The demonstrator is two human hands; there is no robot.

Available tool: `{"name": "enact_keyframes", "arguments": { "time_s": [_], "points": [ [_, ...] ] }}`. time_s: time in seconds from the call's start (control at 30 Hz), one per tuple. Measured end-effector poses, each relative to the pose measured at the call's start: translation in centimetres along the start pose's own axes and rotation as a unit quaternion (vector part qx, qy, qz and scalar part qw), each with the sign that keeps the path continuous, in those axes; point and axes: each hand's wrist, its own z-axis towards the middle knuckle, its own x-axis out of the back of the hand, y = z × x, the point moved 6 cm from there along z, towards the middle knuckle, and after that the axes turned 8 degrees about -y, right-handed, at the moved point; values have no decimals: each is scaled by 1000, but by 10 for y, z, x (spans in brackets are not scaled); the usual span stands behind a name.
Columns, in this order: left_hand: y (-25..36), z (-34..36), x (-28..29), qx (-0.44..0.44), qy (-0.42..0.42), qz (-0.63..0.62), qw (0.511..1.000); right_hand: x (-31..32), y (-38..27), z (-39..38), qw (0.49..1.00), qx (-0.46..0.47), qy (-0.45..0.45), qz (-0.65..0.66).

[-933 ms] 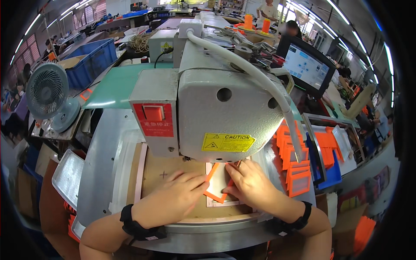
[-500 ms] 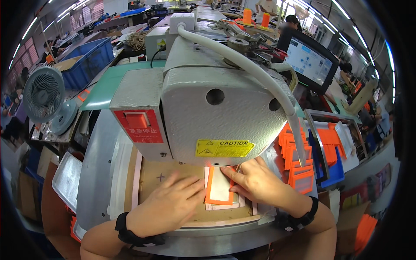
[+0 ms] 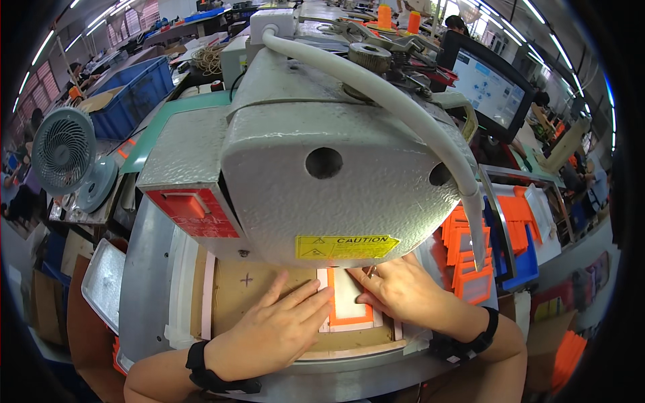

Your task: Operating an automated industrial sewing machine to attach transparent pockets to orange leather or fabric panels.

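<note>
My left hand (image 3: 285,319) lies open on the tan work board (image 3: 248,305), fingers spread, fingertips at the left edge of a white template (image 3: 323,290). On this lies a rectangular orange-bordered piece (image 3: 349,316) with a pale centre. My right hand (image 3: 396,289) is closed on that piece's right side, fingers curled and pressing on it. The grey machine head (image 3: 336,201) hangs just above, hiding the piece's far end and some fingertips of my right hand. A black band circles each wrist.
Stacked orange-bordered pieces (image 3: 474,285) lie right, beside a blue tray (image 3: 523,262) and monitor (image 3: 487,91). Left are a metal tray (image 3: 101,289), fan (image 3: 64,151) and blue crate (image 3: 131,101). A white hose (image 3: 376,101) arches over the machine. Other people work in the background.
The orange-bordered piece has swung from a tilt to straight on the template. My left hand has let go of its edge and flattened beside it. The view has shifted, the machine appearing lower.
</note>
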Motion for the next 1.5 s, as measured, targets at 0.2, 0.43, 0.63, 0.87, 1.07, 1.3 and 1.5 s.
{"name": "enact_keyframes", "arguments": {
  "time_s": [0.2, 0.43, 0.63, 0.87, 1.07, 1.3, 1.5],
  "points": [
    [-11, 13, 6, 58, 23, 3, 998, 1, 3, -1, 999, -23, 10, 39],
    [-13, 21, 4, 56, 20, -1, 998, -10, 5, -13, 995, -35, 84, 37],
    [-12, 23, 1, 72, 22, -16, 997, -2, 1, -13, 998, -44, 38, -18],
    [-15, 22, 1, 46, 32, -8, 998, 3, 9, -16, 997, -41, -36, 57],
    [-20, 25, 3, 47, 59, -43, 996, 2, 7, -17, 993, -66, -65, 76],
    [-9, 26, 8, 82, 75, -26, 993, 1, -8, -10, 985, -101, -136, -10],
    [-1, 23, 2, 29, 63, 16, 997, -5, -4, -30, 996, -76, -39, 39]
  ]
}}
